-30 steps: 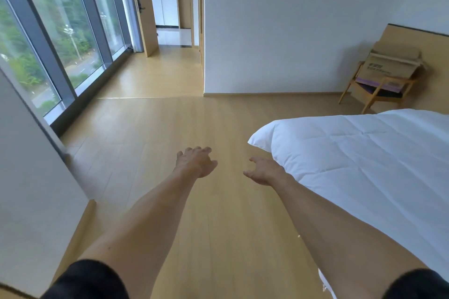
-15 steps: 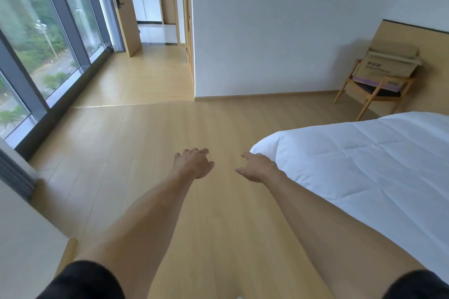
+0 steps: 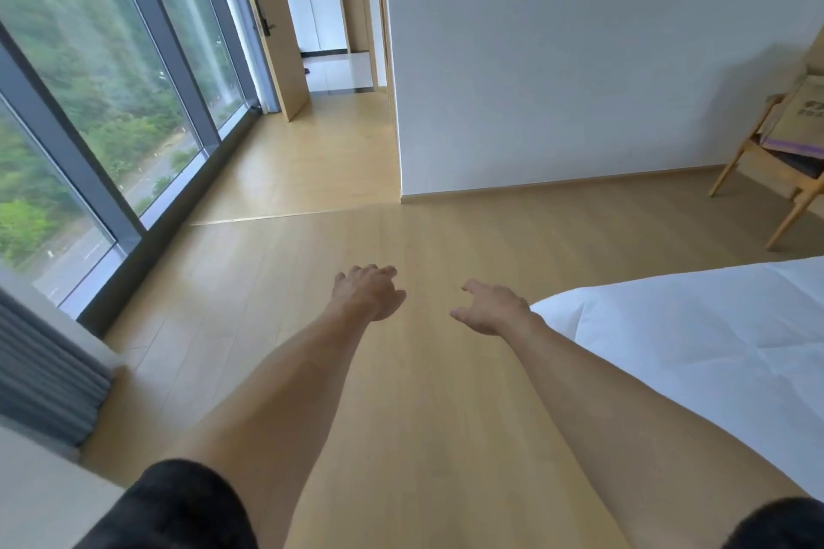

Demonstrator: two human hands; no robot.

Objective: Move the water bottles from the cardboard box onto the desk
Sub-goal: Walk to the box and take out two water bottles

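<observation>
Brown cardboard box point(image 3: 802, 116) sits on wooden chair point(image 3: 784, 192) far right, bottles not visible. Left hand point(image 3: 368, 292), right hand point(image 3: 492, 308) out front, grip loose, holding nothing, guess mid-walk. Worktop out of view.

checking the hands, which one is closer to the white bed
The right hand: its wrist sits just beside the corner of the white bed. The left hand hovers over bare wooden floor, farther from it.
</observation>
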